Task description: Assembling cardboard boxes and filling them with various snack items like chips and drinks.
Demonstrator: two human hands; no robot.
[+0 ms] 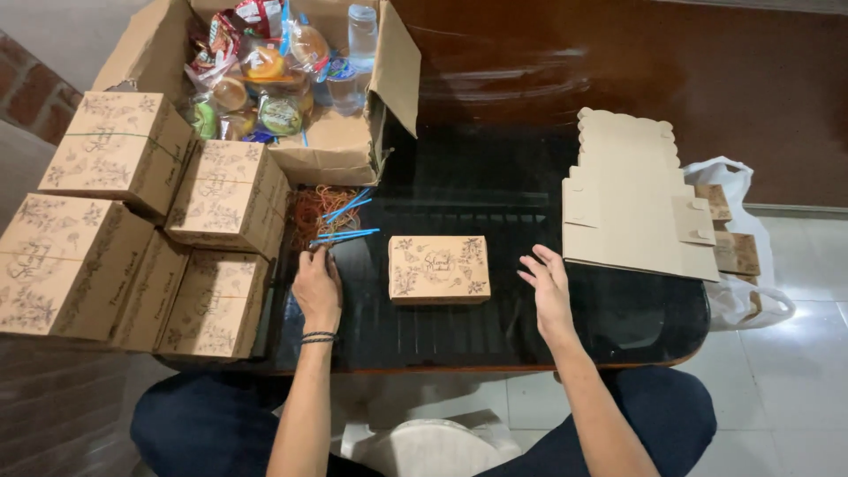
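A closed kraft box with a floral print lies on the dark glass table between my hands. My left hand rests palm down to the left of it, fingertips beside a pile of rubber bands and blue straws; whether it pinches a band I cannot tell. To the right of the box, my right hand hovers with fingers spread and nothing in it.
Several closed printed boxes are stacked at the left. An open carton behind holds wrapped snacks and water cups. Flat unfolded box blanks lie at the right, next to a white plastic bag.
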